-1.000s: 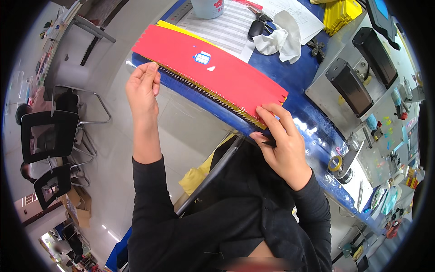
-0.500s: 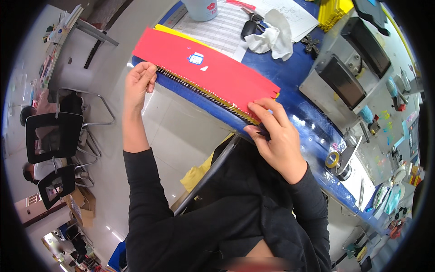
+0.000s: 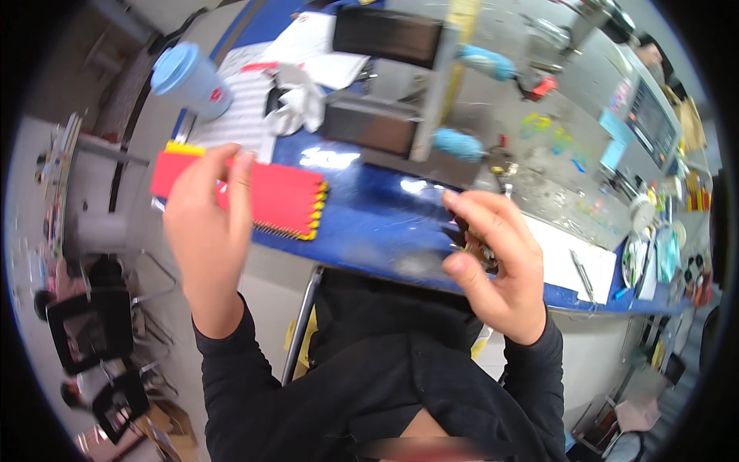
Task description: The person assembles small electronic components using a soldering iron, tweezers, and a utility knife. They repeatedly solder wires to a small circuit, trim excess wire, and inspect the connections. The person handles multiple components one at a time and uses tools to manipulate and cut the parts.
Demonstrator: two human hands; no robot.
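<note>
A long red strip-shaped stack (image 3: pixel 285 192) with yellow layers lies on the blue tabletop (image 3: pixel 362 231). Small dark and gold teeth run along its near edge, and yellow ends show at its right. Above its left part hovers my left hand (image 3: pixel 208 231), thumb and finger tips drawn together in a pinch. Whether anything sits between those tips is too blurred to see, and the hand hides part of the red stack. My right hand (image 3: pixel 504 266) is over the table farther right, fingers and thumb apart. Behind its gap shows a small dark and metallic object (image 3: pixel 479 248), mostly covered.
A blue lidded cup (image 3: pixel 188 81) and crumpled white tissue (image 3: pixel 296 108) stand beyond the stack. Two dark blocks (image 3: pixel 369 127) on a metal fixture rise ahead. White paper (image 3: pixel 562 254) with a pen-like metal tool (image 3: pixel 583 276) lies at right. A chair (image 3: pixel 88 331) is at far left.
My view has turned to the right. Both hands have left the red stack's toothed edge: the left hand has lifted over the stack, the right has moved rightward to the small dark object.
</note>
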